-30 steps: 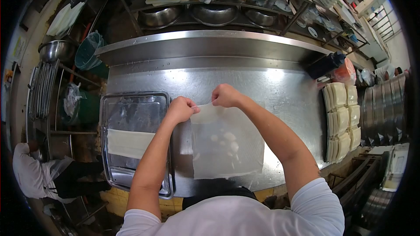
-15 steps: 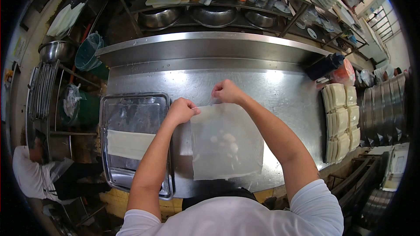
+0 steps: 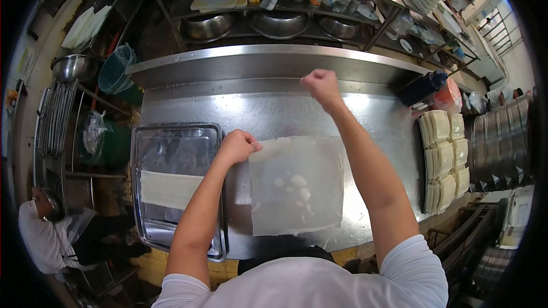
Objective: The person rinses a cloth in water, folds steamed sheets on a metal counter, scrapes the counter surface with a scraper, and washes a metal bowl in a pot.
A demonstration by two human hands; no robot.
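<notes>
A thin, translucent square sheet [image 3: 297, 185] lies flat on the steel table [image 3: 382, 131], with pale blotches showing through its middle. My left hand [image 3: 240, 146] pinches the sheet's upper left corner. Raised over the back of the table, beyond the sheet's far edge, my right hand [image 3: 321, 84] has its fingers closed; whatever they may hold is too small to make out. At the left, a metal tray [image 3: 177, 142] bears a folded pale sheet [image 3: 168, 188], partly covered by my left forearm.
Stacked pale folded pieces [image 3: 442, 159] stand at the table's right end, near a dark bottle [image 3: 423, 87]. A raised steel ledge [image 3: 274, 51] runs along the back. Another person [image 3: 51, 234] is at the lower left.
My right hand has left the sheet's top edge and moved up and away towards the back. My left hand stays at the corner. The other person at the left has shifted.
</notes>
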